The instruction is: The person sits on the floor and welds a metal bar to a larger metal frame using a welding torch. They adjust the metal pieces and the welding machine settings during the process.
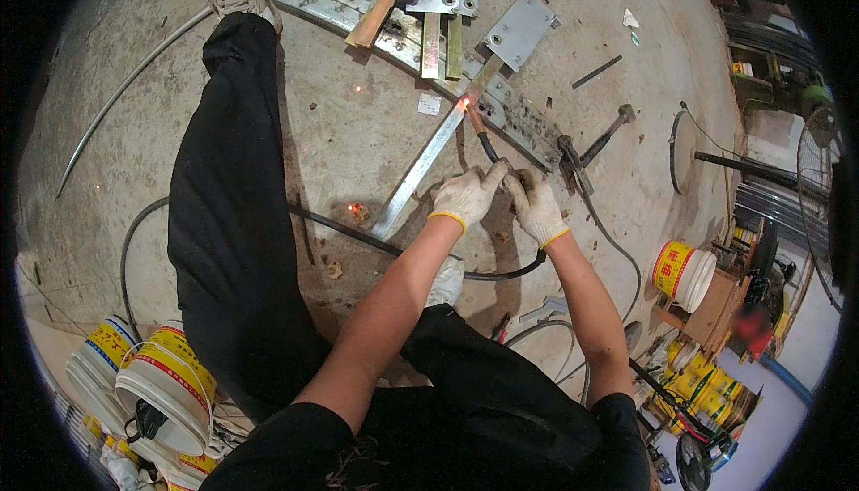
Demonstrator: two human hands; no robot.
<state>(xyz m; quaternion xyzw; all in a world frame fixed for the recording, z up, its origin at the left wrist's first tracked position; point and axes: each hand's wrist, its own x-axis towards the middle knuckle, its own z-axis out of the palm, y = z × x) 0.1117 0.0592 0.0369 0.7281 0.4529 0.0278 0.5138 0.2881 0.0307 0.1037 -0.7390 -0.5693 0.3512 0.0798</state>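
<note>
Grey concrete floor [322,88] | yellow-banded buckets [174,366] left | fan [816,147] right | left fingers [488,180], right fingers [517,190] grasping torch [486,145]

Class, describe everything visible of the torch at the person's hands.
The torch shows a copper-coloured, metal-looking nozzle and a black neck. It slants forward and left, its tip at a bright glow by the far end of a silvery bar. The right hand holds its rear; the left hand meets it there, hiding the handle. Whether the black cable joins it is hidden.
</note>
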